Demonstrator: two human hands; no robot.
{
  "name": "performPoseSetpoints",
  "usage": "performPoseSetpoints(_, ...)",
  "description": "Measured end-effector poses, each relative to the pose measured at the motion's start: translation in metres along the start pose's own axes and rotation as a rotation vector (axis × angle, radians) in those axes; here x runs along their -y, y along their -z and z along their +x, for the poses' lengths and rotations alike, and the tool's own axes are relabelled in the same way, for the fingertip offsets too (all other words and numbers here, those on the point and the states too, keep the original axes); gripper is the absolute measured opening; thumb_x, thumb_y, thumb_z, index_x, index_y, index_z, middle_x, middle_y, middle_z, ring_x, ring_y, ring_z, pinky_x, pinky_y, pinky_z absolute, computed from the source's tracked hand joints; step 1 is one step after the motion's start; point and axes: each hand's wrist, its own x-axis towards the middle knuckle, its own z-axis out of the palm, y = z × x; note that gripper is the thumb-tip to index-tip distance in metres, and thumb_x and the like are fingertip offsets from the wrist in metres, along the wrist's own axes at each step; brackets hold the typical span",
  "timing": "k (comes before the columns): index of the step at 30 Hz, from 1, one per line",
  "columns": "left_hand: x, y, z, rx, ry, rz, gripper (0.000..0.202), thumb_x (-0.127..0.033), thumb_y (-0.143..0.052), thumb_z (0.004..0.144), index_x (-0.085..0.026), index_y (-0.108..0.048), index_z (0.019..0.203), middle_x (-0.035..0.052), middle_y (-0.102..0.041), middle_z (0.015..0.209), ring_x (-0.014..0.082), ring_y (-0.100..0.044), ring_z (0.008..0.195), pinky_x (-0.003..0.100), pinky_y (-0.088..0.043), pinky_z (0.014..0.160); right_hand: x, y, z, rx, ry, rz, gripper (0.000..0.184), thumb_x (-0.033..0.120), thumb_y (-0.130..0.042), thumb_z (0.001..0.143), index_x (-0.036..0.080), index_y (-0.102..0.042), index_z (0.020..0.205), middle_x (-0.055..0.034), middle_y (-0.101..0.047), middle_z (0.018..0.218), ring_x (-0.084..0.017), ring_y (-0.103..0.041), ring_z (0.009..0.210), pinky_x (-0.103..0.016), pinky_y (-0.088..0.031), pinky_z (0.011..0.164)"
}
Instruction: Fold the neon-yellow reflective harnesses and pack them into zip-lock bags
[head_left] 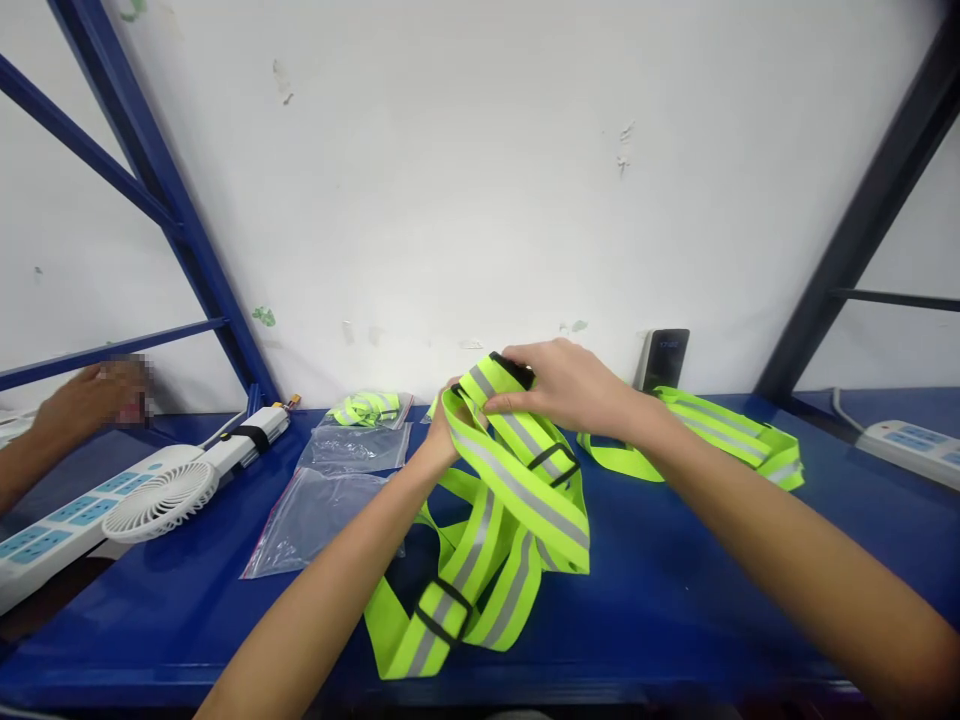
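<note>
A neon yellow reflective vest harness (517, 470) of elastic straps with grey stripes and black buckles hangs in loops between my hands, its lower straps resting on the blue table. My right hand (566, 385) closes on the upper end, thumb in front and fingers over a black piece. From the left side, my left hand (442, 430) grips the bunched straps, its fingers mostly hidden behind them. A second reflective harness (720, 440) lies beyond my right forearm. To the left are clear zip bags (322, 515), and behind them a bag with a folded yellow harness (367, 408).
On the left of the blue table (675, 600) lie a white fan (161, 502), a long power strip (75, 525) and a white device with a black strap (251, 435). A phone-like device (666, 358) leans by the wall. Another person's hand (75, 410) shows far left.
</note>
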Motion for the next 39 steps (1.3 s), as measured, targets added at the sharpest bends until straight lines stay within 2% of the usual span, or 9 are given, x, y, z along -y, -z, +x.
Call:
performPoseSetpoints(4, -0.008, 0.023, 0.011, -0.147, -0.090, -0.060, 0.027, -0.044, -0.067, 0.074, -0.018, -0.064, 0.080, 0.0016, -0.064, 0.076, 0.0189, -0.060, 0.075, 0.027, -0.047, 0.064, -0.008, 0.001, 0.001, -0.028, -0.015, 0.002, 0.041, 0.059, -0.059, 0.087, 0.020, -0.054, 0.075, -0.0020, -0.058, 0.067, -0.017, -0.048, 0.058, -0.028, -0.027, 0.056)
performPoseSetpoints(7, -0.027, 0.033, 0.011, 0.094, -0.039, -0.137, 0.052, -0.063, -0.047, 0.085, -0.016, -0.068, 0.094, 0.0060, -0.067, 0.083, 0.0196, -0.061, 0.073, 0.030, -0.049, 0.065, -0.011, -0.005, -0.002, -0.046, 0.064, 0.035, 0.028, 0.046, -0.058, 0.091, 0.020, -0.054, 0.084, -0.0012, -0.059, 0.073, -0.016, -0.049, 0.063, -0.027, -0.029, 0.058)
performPoseSetpoints(10, -0.053, 0.032, 0.004, 0.368, -0.153, 0.206, 0.046, -0.059, -0.061, 0.081, -0.016, -0.071, 0.096, 0.0052, -0.068, 0.084, 0.0183, -0.060, 0.075, 0.029, -0.046, 0.066, -0.010, -0.010, -0.005, -0.061, 0.107, -0.023, 0.018, 0.037, -0.057, 0.093, 0.020, -0.055, 0.094, -0.0029, -0.060, 0.079, -0.017, -0.051, 0.068, -0.026, -0.032, 0.060)
performPoseSetpoints(12, -0.067, 0.026, 0.000, 0.409, -0.251, 0.459, 0.036, -0.051, -0.068, 0.080, -0.016, -0.072, 0.088, 0.0019, -0.065, 0.074, 0.0150, -0.056, 0.067, 0.027, -0.042, 0.063, -0.007, -0.009, -0.006, -0.095, 0.083, -0.110, 0.018, 0.034, -0.059, 0.091, 0.020, -0.056, 0.101, -0.0047, -0.060, 0.084, -0.017, -0.052, 0.067, -0.026, -0.032, 0.059)
performPoseSetpoints(19, -0.087, 0.019, 0.011, 0.188, -0.604, 0.352, 0.024, -0.038, -0.068, 0.084, -0.016, -0.074, 0.092, 0.0042, -0.072, 0.086, 0.0181, -0.065, 0.081, 0.028, -0.049, 0.071, -0.003, 0.044, -0.014, -0.211, 0.008, -0.052, 0.040, 0.052, -0.066, 0.082, 0.020, -0.068, 0.106, -0.0068, -0.069, 0.087, -0.021, -0.061, 0.069, -0.031, -0.043, 0.061)
performPoseSetpoints(23, -0.115, 0.021, 0.027, 0.072, -0.769, 0.351, 0.023, -0.039, -0.072, 0.082, -0.022, -0.073, 0.097, 0.0010, -0.073, 0.090, 0.0218, -0.068, 0.092, 0.033, -0.053, 0.079, 0.003, 0.091, -0.020, -0.438, 0.034, -0.151, 0.024, 0.039, -0.070, 0.081, 0.022, -0.073, 0.097, -0.0063, -0.070, 0.083, -0.025, -0.064, 0.078, -0.038, -0.047, 0.074)
performPoseSetpoints(28, -0.160, 0.014, 0.051, 0.040, -0.880, 0.513, 0.016, -0.024, -0.069, 0.083, -0.022, -0.073, 0.098, -0.0013, -0.072, 0.096, 0.0243, -0.067, 0.102, 0.037, -0.052, 0.091, 0.001, 0.123, -0.010, -0.551, -0.091, -0.437, 0.014, 0.020, -0.060, 0.084, 0.025, -0.072, 0.091, -0.0029, -0.061, 0.062, -0.019, -0.054, 0.060, -0.035, -0.040, 0.061)
performPoseSetpoints(33, -0.161, 0.015, 0.074, -0.030, -0.899, 0.590, 0.023, -0.010, -0.064, 0.079, -0.017, -0.073, 0.099, 0.0036, -0.073, 0.101, 0.0254, -0.066, 0.104, 0.038, -0.049, 0.097, -0.019, 0.107, 0.010, -0.674, -0.122, -0.296, 0.035, 0.007, -0.051, 0.083, 0.021, -0.055, 0.115, -0.0003, -0.058, 0.064, -0.018, -0.049, 0.060, -0.033, -0.037, 0.061)
performPoseSetpoints(39, -0.115, 0.023, 0.075, -0.186, -0.836, 0.594, 0.025, -0.012, -0.061, 0.081, -0.019, -0.072, 0.103, 0.0047, -0.074, 0.105, 0.0216, -0.066, 0.101, 0.035, -0.048, 0.096, -0.018, 0.054, 0.016, -0.529, -0.163, 0.122, 0.016, 0.017, -0.061, 0.080, 0.021, -0.051, 0.092, -0.0028, -0.058, 0.080, -0.018, -0.053, 0.065, -0.033, -0.041, 0.065)
